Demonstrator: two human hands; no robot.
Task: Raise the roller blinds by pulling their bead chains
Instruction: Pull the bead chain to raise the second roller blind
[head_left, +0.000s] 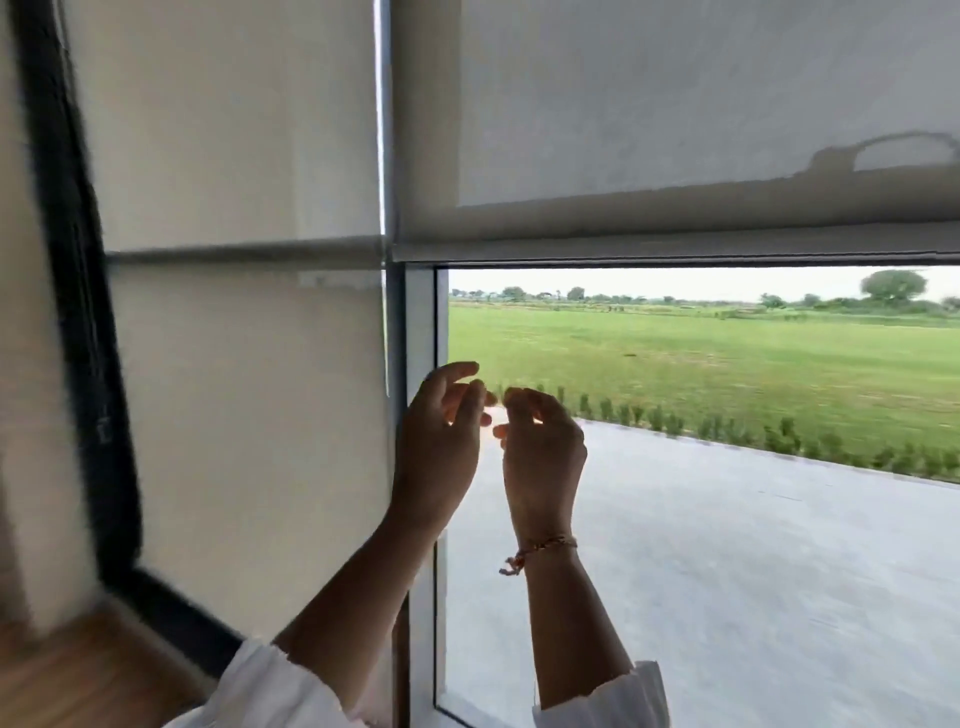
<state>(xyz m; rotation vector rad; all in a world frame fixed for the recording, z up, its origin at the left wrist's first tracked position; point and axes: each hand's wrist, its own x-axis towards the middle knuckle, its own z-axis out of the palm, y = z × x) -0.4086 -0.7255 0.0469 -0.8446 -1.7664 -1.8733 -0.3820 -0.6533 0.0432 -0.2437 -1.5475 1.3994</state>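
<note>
The right roller blind (675, 104) is partly raised, and its bottom bar (675, 241) hangs about a third of the way down the window. The left roller blind (234, 156) hangs down over its whole pane. My left hand (441, 431) is held up by the white window post (418, 322), its fingers apart and loosely curved. My right hand (543, 447) is just right of it with curled fingertips close to the left fingers. A thin bright line (385, 312) runs down between the blinds. No bead chain shows clearly in either hand.
A black window frame (88, 312) borders the left blind, with a wooden floor (78, 675) below it. Through the glass lie a concrete yard (727, 571), a row of small plants and a green field (675, 353). A thread bracelet (540, 548) is on my right wrist.
</note>
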